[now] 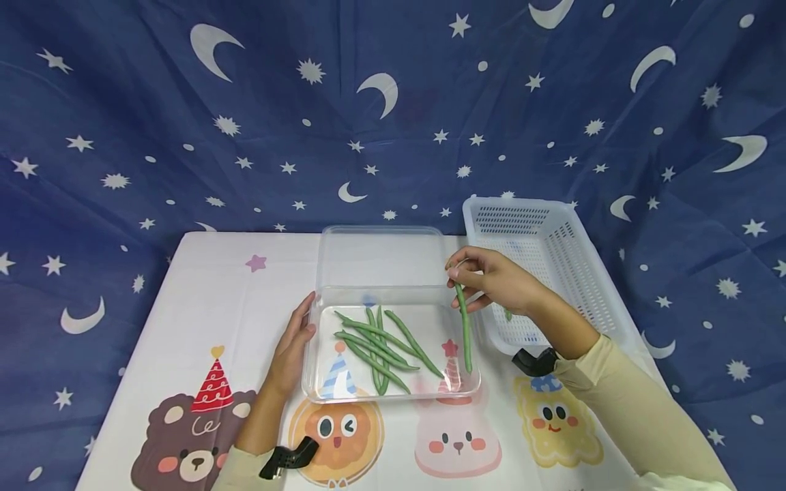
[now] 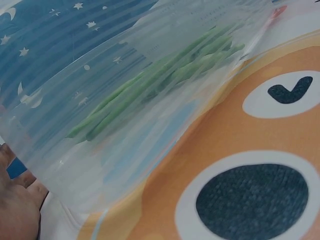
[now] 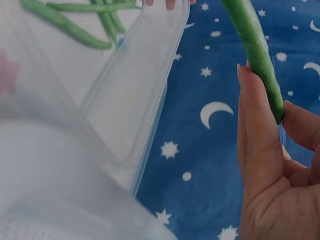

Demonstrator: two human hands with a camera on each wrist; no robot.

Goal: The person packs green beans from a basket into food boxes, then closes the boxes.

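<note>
My right hand (image 1: 494, 279) pinches one green bean (image 1: 464, 334) by its upper end, so that it hangs over the right side of a clear plastic box (image 1: 393, 397). The right wrist view shows this bean (image 3: 257, 55) between thumb and fingers (image 3: 260, 135). Several green beans (image 1: 374, 344) lie crossed on the box's floor. Against the box's left wall rests my left hand (image 1: 291, 348), its fingers lying along the side. Only part of this hand (image 2: 20, 205) appears at the lower left of the left wrist view.
Behind the box its clear lid (image 1: 381, 256) lies opened back. To the right stands a white slotted basket (image 1: 598, 293), with a bit of green bean (image 1: 507, 314) inside. A blue star-patterned curtain (image 1: 270, 102) hangs behind the table, which wears a cartoon-printed white cloth (image 1: 215, 293).
</note>
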